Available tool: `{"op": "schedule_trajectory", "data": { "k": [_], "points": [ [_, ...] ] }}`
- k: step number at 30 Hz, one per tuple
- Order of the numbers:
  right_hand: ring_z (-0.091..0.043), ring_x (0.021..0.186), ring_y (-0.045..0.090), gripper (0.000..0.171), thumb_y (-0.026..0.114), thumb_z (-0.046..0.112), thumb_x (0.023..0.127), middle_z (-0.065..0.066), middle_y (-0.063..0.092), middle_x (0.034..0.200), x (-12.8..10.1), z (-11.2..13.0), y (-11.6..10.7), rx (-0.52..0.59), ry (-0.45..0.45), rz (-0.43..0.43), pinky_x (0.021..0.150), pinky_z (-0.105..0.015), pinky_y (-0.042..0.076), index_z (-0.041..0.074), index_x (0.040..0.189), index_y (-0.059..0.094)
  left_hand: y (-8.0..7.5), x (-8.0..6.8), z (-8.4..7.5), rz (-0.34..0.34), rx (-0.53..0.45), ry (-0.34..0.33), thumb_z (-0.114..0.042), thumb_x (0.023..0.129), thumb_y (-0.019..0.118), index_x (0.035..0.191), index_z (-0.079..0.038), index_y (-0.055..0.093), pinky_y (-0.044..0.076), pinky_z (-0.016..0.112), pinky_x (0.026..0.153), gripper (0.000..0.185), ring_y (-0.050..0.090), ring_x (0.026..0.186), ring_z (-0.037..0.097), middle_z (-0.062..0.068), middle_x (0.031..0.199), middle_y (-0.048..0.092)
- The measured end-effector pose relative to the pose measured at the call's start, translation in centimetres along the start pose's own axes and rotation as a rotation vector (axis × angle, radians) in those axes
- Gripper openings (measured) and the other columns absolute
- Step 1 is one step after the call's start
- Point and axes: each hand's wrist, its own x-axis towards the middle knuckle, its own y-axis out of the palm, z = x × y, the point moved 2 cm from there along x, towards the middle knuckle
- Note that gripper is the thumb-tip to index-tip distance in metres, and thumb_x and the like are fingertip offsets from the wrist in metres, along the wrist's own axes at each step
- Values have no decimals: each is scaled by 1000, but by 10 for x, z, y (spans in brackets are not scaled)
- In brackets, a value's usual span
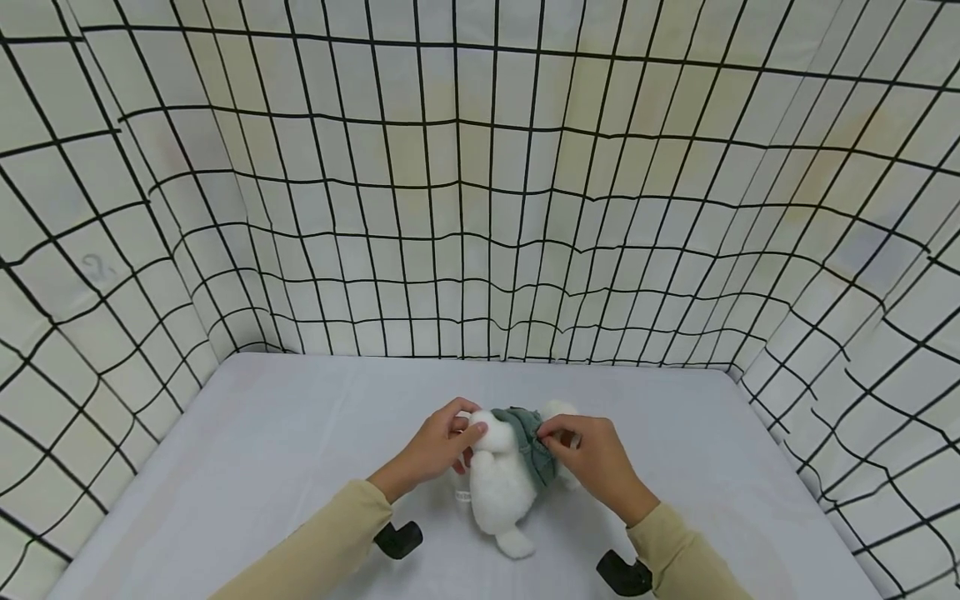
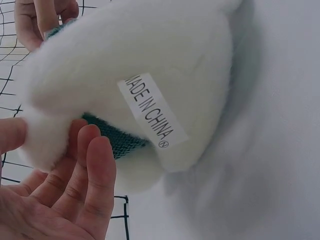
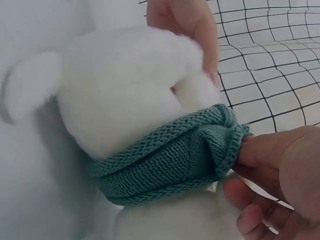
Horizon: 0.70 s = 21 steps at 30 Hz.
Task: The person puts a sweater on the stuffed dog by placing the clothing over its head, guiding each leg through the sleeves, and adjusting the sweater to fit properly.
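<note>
A white plush toy [image 1: 498,497] lies on the white table, with a stubby tail toward me. Around its middle is a green knitted garment [image 1: 534,454], bunched into folds in the right wrist view. My left hand [image 1: 438,443] pinches a small white limb [image 2: 47,140] of the toy between thumb and fingers. On the far side, my right hand [image 1: 597,454] pinches the garment's edge [image 3: 232,135] between thumb and index finger. A white "MADE IN CHINA" label [image 2: 152,111] shows on the toy's side in the left wrist view. The toy's head end is partly hidden behind my right hand.
White panels with a black wire grid [image 1: 480,200] stand around the back and both sides of the table [image 1: 315,417]. A black curved piece [image 1: 399,541] sits beside my left sleeve, and another black piece [image 1: 624,575] beside my right sleeve.
</note>
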Motion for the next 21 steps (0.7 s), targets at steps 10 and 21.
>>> {"op": "schedule_trajectory", "data": {
  "k": [10, 21],
  "points": [
    [2, 62, 53, 11, 77, 7, 79, 4, 73, 79, 1, -1, 19, -30, 93, -8, 56, -17, 47, 16, 86, 76, 2, -1, -2, 15, 0, 26, -29, 96, 61, 120, -14, 53, 55, 36, 56, 30, 61, 65, 23, 7, 86, 68],
    [-13, 64, 69, 24, 73, 6, 84, -8, 75, 103, 1, 5, 35, -106, 67, -66, 57, -24, 55, 12, 107, 76, -1, 0, 4, 14, 48, 51, -31, 96, 61, 120, -15, 52, 54, 33, 55, 31, 60, 63, 17, 6, 81, 66]
  ]
}}
